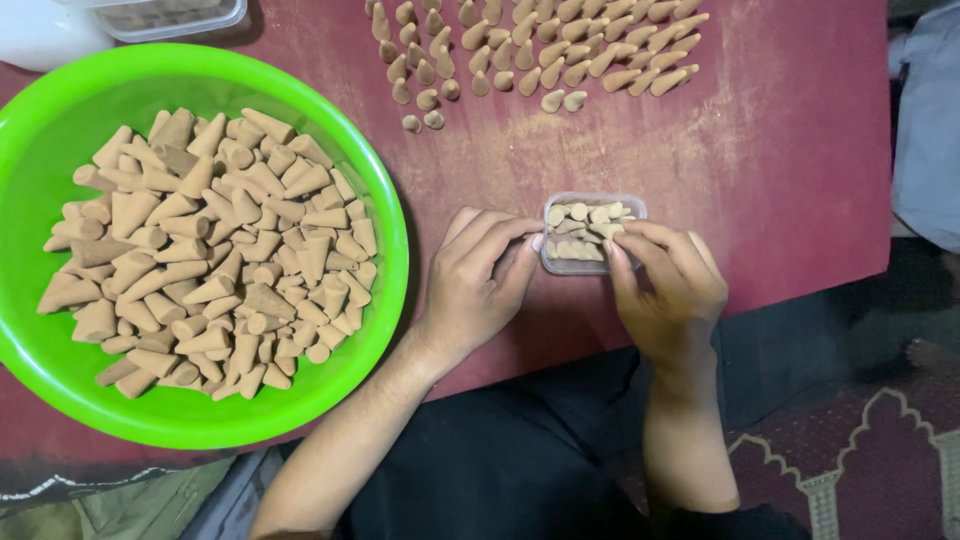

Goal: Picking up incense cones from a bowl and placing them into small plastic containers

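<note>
2 bare hands flank 1 small clear plastic box (592, 232) of tan incense cones on the maroon table (780, 150). Left hand (480, 285) sits at the box's left edge, fingers curled, fingertips touching its side. Right hand (665, 285) is at the box's right, fingertips on the cones inside, pinching 1. 1 green bowl (390, 210) at far left holds a heap of loose cones (210, 250), too many to count. Rows of cones (530, 50) stand at the table's top.
</note>
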